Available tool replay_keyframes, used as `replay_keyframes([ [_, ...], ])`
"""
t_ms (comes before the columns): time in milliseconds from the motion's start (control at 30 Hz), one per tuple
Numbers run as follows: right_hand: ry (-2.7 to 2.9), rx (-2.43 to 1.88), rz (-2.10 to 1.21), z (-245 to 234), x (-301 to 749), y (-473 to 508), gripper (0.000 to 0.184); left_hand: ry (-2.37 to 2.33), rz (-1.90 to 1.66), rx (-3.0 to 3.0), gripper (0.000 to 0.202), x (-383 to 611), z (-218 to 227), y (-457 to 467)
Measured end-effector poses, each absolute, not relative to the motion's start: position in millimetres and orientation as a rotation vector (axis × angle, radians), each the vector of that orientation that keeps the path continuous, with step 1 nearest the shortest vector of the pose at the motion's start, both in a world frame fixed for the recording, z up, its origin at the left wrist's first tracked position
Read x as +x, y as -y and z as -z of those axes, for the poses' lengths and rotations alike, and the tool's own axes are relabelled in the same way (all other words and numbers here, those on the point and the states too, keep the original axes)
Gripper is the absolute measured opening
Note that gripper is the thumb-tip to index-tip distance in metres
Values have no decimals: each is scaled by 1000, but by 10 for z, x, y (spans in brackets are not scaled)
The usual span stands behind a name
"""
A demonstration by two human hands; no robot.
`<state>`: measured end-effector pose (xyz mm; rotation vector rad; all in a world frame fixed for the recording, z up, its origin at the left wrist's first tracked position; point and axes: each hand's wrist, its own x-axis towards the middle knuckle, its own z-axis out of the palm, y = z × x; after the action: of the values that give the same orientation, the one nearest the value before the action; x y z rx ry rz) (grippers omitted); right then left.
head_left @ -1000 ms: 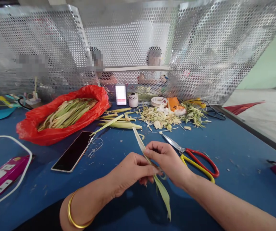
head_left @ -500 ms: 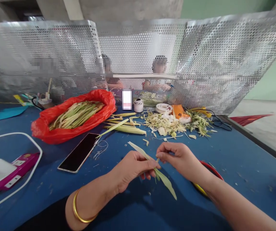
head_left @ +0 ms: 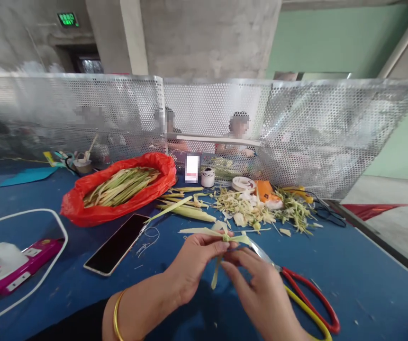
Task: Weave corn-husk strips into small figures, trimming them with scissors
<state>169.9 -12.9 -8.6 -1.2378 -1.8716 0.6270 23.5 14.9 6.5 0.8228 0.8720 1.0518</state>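
Note:
My left hand [head_left: 204, 258] pinches a folded knot of pale green corn husk strips [head_left: 226, 237] between thumb and fingers. Loose strip ends stick out left, right, up and downward from the knot. Close against its lower right side is my right hand [head_left: 257, 279], with bent fingers and thumb closing at the husk strips by the hanging end. Its fingertips are partly hidden. Scissors [head_left: 308, 289] with red and yellow handles lie behind and beside my right hand, their blades partly covered by it.
A red plastic bag [head_left: 74, 208] holds long husk strips. Near it lie a phone [head_left: 116, 244], loose husks [head_left: 189, 213], and a purple power strip [head_left: 35, 258] with a white cable. Husk scraps [head_left: 232, 206], a tape roll [head_left: 243, 183] and a perforated metal screen [head_left: 214, 113] stand farther back.
The husk piece has turned and moved up slightly; its strips now spread crosswise. My right hand has shifted lower, uncovering more of the scissors. The head view has tilted up.

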Motion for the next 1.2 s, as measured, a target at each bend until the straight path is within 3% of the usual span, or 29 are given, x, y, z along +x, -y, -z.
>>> replay_keyframes([
  [167,1580,-1220,-926,293,1601,24,28,-850,-1063,780,23,327,-34,-141],
  [333,1599,-1166,-987,341,1571,58,28,-873,-1069,800,15,263,64,-150],
  [700,1792,-1213,-772,482,1597,81,26,-897,-1047,782,6,215,180,-191],
  [867,1923,-1210,-726,505,1616,80,25,-913,-1031,710,24,193,174,-231],
  [1000,1977,-1178,-409,364,1729,73,19,-945,-1030,753,15,137,145,-239],
  [1100,1931,-1256,-74,280,1833,-2,11,-938,-934,737,24,98,144,-213],
  [1200,2064,-1280,-183,319,1873,-81,16,-897,-851,813,24,82,159,-176],
])
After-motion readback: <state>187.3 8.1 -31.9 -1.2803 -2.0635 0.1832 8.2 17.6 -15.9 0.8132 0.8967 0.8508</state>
